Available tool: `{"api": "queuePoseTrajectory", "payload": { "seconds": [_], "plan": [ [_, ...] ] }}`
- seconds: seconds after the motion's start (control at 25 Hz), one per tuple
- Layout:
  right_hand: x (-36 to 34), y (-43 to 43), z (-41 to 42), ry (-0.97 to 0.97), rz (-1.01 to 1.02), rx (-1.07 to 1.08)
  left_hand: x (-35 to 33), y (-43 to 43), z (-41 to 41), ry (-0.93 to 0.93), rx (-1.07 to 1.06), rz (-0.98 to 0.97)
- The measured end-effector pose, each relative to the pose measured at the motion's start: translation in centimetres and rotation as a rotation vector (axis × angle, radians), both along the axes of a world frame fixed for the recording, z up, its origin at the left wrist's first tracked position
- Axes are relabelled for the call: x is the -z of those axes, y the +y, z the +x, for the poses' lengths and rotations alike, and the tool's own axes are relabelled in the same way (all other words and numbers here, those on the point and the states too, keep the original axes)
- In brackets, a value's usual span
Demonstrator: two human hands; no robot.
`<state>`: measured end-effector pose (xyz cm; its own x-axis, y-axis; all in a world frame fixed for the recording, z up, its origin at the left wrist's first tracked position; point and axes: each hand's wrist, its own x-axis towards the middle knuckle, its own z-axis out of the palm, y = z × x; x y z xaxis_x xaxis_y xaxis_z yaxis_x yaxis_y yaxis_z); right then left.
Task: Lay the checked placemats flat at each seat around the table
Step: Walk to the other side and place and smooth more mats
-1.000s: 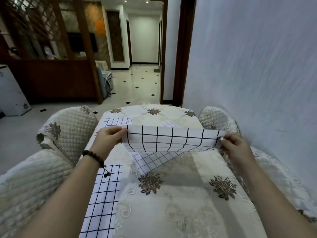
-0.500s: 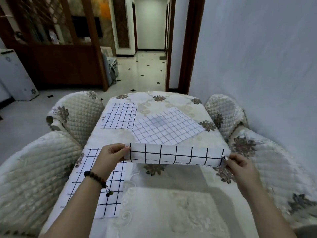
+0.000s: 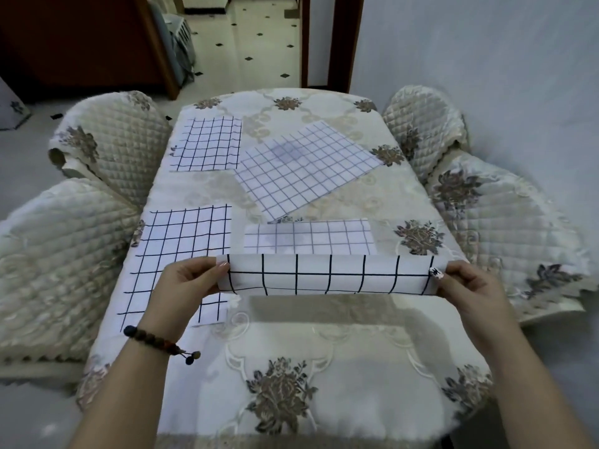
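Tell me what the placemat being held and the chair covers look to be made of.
Held placemat: thin, smooth sheet, likely vinyl or coated paper; it bends in one clean curl without creasing. Chair covers: quilted fabric with a slight satin sheen; diamond stitching, puffed padding and flower motifs show.

No readable text, labels, brands or numbers anywhere. Placemats [image 3: 327, 273] carry only a grid pattern; tablecloth [image 3: 291, 367] only floral motifs.
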<state>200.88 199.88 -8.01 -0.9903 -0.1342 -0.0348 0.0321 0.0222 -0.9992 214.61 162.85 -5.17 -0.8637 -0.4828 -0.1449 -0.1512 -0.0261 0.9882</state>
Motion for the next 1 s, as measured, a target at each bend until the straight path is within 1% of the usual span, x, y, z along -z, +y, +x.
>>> {"api": "queuePoseTrajectory", "payload": {
  "seconds": [0.16,0.28,0.44,0.56,0.76,1.0],
  "plan": [
    [-0.3,0.6,2.4,-0.099,-0.081,-0.018,0.9,0.5,1.3,-0.043,0.017,0.009],
    [0.5,0.4,2.2,-0.153,-0.049,-0.043,1.9,0.2,0.9,-0.090,0.005,0.001],
    [2.7,-1.1,0.4,-0.249,-0.004,0.015,4.5,-0.6,-0.5,-0.201,-0.013,-0.029],
    [5.1,-2.6,-1.6,-0.288,0.121,0.060,6.8,-0.9,-1.9,-0.285,-0.091,-0.056],
    [8.2,-5.2,-5.0,-0.352,0.255,0.068,10.3,-1.9,-5.2,-0.407,-0.145,-0.220],
    [11.4,-7.3,-9.1,-0.321,0.456,0.116,13.4,-2.8,-9.4,-0.467,-0.186,-0.394]
  ]
}}
